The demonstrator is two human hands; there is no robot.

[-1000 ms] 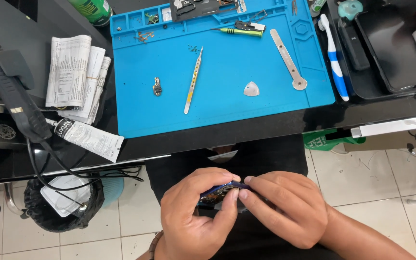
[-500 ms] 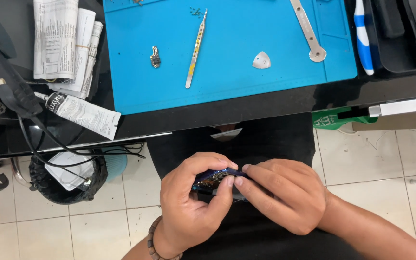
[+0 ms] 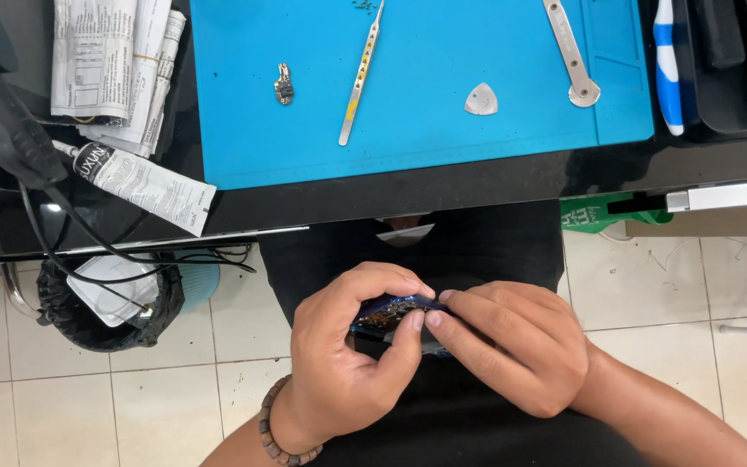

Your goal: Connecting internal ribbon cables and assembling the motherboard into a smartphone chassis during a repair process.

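I see both hands low over the lap, below the front edge of the black bench [image 3: 477,186]. My left hand [image 3: 347,363] has its grip curled tight around a small opened device with a blue edge and an exposed dark circuit board [image 3: 388,313], thumb pressing up from beneath and fingers arched over the top. My right hand [image 3: 512,346] meets it from the other side, its grip pinched closed with fingertips [image 3: 436,318] touching the board's near edge; most of the device is hidden between the two hands. A brown beaded bracelet [image 3: 283,432] circles the left wrist. Up on the bench lies a flat bright blue rubbery work mat [image 3: 443,130] with a raised rim. On it rest slim metal tweezers [image 3: 361,76], a tiny gold-toned circuit part [image 3: 284,84], a rounded triangular grey pick [image 3: 481,99] and a flat steel pry bar with a round end [image 3: 571,54], all well apart. Left of the mat lie folded newspaper [image 3: 118,60] and a crumpled white glue tube with a black cap [image 3: 144,183]. A blue-and-white toothbrush [image 3: 667,65] lies right of the mat.
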